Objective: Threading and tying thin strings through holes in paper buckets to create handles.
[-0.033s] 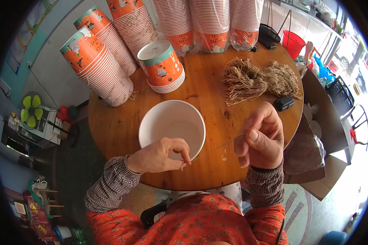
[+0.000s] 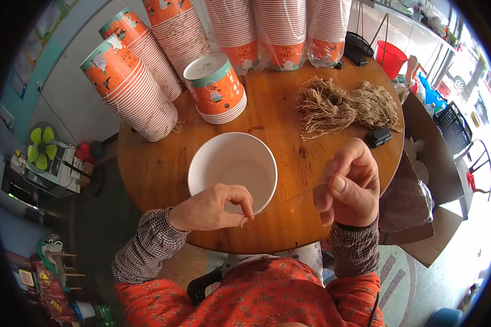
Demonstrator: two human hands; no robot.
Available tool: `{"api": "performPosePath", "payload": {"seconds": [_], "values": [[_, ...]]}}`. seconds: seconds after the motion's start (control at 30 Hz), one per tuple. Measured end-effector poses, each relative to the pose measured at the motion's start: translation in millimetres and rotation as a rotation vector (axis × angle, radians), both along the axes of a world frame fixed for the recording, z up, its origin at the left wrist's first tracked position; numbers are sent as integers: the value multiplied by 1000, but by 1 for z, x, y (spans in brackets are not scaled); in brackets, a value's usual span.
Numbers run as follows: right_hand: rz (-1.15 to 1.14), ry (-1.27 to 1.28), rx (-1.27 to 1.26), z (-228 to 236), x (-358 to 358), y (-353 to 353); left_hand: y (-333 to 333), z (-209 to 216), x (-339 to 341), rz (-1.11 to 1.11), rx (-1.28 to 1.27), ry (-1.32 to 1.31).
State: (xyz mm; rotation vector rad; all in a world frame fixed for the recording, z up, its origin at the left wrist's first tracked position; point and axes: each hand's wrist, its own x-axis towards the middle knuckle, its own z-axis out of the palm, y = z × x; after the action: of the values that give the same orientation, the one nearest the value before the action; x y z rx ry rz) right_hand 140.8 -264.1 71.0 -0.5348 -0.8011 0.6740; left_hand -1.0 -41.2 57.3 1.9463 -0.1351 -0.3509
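One strand point(image 2: 303, 195) is pinched by fingers of left hand point(image 2: 210, 209) and right hand point(image 2: 354, 188), rising rightward mid-frame, left nearer the cup point(image 2: 204, 163).

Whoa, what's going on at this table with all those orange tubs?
Someone at a wooden table seems to be holding a very thin, see-through strand between two hands. The left hand pinches one end by the near side of an open white tub; the right hand is off to the tub's right. Farther back sit stacks of orange tubs and a bundle of tan twine, which neither hand is touching.
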Motion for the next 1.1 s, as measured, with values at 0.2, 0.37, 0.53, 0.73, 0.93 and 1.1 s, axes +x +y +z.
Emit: {"api": "performPosePath", "payload": {"seconds": [0.2, 0.37, 0.53, 0.73, 0.93, 1.1], "values": [[46, -69, -92, 20, -27, -15, -8, -3, -9, -70, 7, 54], [-15, -125, -179, 30, -30, -26, -21, 22, -12, 30, 165, 62], [-12, -325, -373, 46, -37, -31, -30, 26, -28, 200, 413, 9], [-6, -307, -373, 49, -23, -17, -14, 27, -33, -92, 570, -189], [-23, -321, -333, 61, -26, -4, -3, 28, -26, -188, 477, -247], [-17, -412, -629, 68, -4, 0, 17, 36, -24, -298, 642, -278]]}}
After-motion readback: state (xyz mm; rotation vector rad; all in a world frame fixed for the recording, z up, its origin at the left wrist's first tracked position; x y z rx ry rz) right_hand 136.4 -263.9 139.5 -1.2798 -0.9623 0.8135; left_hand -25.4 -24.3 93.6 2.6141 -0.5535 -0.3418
